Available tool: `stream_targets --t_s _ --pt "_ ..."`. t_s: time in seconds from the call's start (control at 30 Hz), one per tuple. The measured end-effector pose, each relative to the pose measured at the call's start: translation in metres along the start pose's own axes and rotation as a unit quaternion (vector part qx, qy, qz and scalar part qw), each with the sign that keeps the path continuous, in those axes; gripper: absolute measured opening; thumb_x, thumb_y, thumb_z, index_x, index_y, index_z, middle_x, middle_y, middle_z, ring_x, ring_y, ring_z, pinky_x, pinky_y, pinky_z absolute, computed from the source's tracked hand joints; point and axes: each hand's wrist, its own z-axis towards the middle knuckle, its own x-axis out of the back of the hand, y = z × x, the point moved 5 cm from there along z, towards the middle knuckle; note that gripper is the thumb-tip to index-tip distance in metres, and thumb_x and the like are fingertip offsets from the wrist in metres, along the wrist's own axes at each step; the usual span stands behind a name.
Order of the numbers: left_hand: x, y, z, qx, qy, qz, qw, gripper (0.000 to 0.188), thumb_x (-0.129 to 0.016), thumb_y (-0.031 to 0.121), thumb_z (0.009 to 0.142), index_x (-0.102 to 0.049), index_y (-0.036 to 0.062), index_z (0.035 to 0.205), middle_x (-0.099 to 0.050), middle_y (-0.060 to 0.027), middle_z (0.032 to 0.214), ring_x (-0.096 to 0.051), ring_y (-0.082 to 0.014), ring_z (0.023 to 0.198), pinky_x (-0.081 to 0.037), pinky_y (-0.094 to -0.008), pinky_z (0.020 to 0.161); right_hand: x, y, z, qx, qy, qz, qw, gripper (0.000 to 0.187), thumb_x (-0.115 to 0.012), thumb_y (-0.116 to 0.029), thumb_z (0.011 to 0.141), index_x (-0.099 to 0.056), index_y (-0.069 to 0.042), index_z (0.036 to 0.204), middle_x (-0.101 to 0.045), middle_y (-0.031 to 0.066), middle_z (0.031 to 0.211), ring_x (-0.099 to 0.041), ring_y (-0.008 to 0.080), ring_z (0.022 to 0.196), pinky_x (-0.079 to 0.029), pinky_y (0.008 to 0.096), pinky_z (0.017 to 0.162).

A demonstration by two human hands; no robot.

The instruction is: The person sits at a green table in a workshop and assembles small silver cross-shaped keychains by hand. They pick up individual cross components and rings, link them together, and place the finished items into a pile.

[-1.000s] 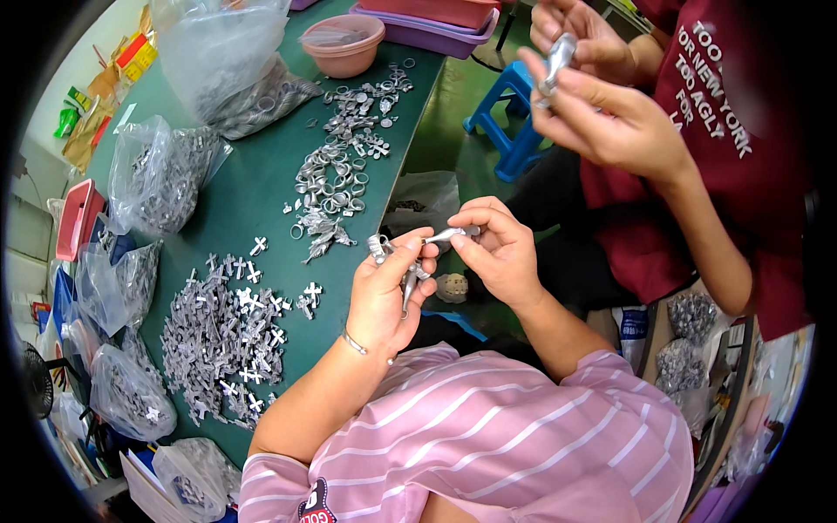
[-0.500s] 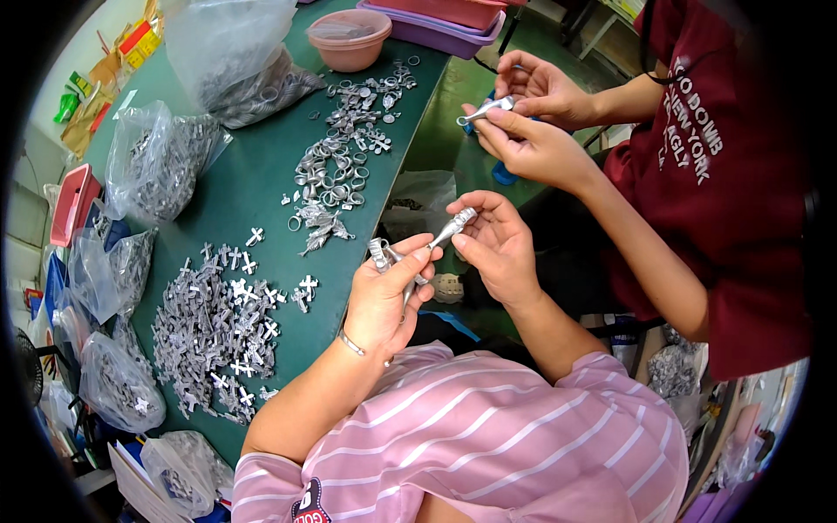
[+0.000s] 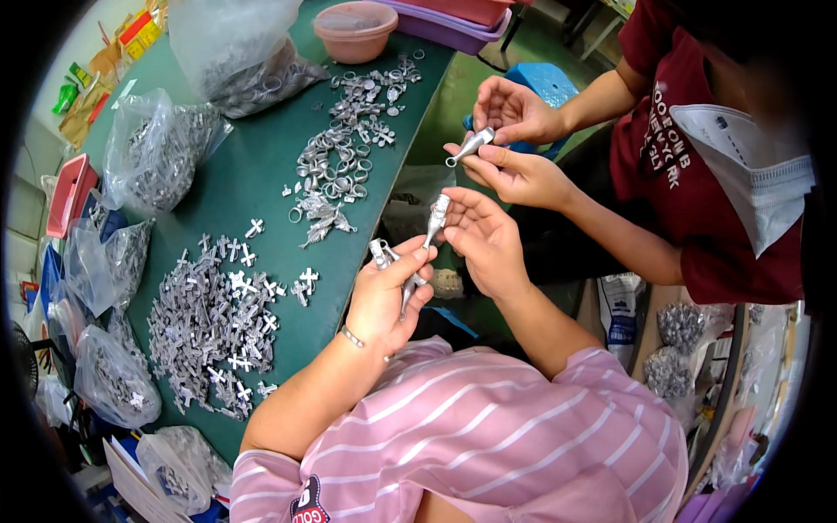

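Between my hands, just off the table's edge, is a silver metal piece (image 3: 436, 218), bottle-shaped with a narrow neck. My left hand (image 3: 382, 301) pinches its lower, narrow end between thumb and fingers. Several more silver metal pieces (image 3: 384, 254) of a similar kind are bunched in the same palm, partly hidden by the fingers. My right hand (image 3: 490, 244) has fingertips and thumb on the piece's upper, thicker end, which stands nearly upright. Beyond it, a co-worker's two hands (image 3: 527, 144) hold a similar silver piece (image 3: 472, 146) with a ring at its end.
On the green table (image 3: 253, 183) lie a heap of small grey metal crosses (image 3: 209, 327) and a row of metal rings and pendants (image 3: 336, 166). Plastic bags of metal parts (image 3: 161, 157) line its left side. A pink tub (image 3: 356, 39) stands at the far end; a blue stool (image 3: 545, 85) is behind the co-worker's hands.
The piece between my hands has turned more upright, and my right hand has shifted slightly left. The co-worker's hands have moved left and down, uncovering more of the blue stool.
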Motion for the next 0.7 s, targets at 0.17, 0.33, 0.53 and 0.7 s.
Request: stream_targets --t_s 0.17,0.33,0.53,0.7 --pt "0.004 -0.002 0.0 0.003 0.005 -0.017 1.0 0.028 -0.06 0.002 0.08 -0.053 -0.0044 0.106 -0.061 -0.0082 0.085 -0.052 -0.0094 0.062 -0.041 -0.0193 0.047 -0.002 0.004 0.0 -0.015 0.011 0.006 1.0 0.037 -0.053 0.007 0.077 -0.046 0.003 0.113 -0.054 0.009 0.103 -0.053 0.0144 0.094 -0.046 0.027 0.079" --pt "0.008 -0.006 0.003 -0.012 0.019 0.007 1.0 0.03 -0.06 0.002 0.079 -0.052 -0.0042 0.107 -0.061 -0.0083 0.084 -0.052 -0.0105 0.065 -0.039 -0.02 0.047 -0.003 0.005 0.001 -0.042 0.019 -0.004 0.999 0.033 -0.053 0.005 0.078 -0.046 0.002 0.11 -0.055 0.0099 0.101 -0.054 0.0141 0.092 -0.046 0.0268 0.078" --pt "0.013 -0.009 0.003 -0.036 0.05 0.041 0.997 0.028 -0.062 0.003 0.078 -0.055 -0.0008 0.105 -0.059 -0.0039 0.078 -0.051 -0.0096 0.064 -0.039 -0.0207 0.049 -0.01 0.001 -0.001 0.002 0.021 -0.021 1.0 0.036 -0.058 0.006 0.077 -0.045 0.001 0.109 -0.056 0.0099 0.098 -0.054 0.0144 0.091 -0.045 0.0269 0.08" --pt "0.015 -0.002 0.003 -0.078 0.081 0.063 0.992 0.024 -0.065 0.007 0.078 -0.058 0.0027 0.101 -0.056 0.0004 0.074 -0.05 -0.0082 0.065 -0.038 -0.0206 0.051 -0.016 -0.004 -0.002 0.026 0.007 -0.055 0.998 0.035 -0.059 0.01 0.074 -0.045 0.001 0.105 -0.055 0.007 0.094 -0.055 0.0116 0.088 -0.046 0.0249 0.077"
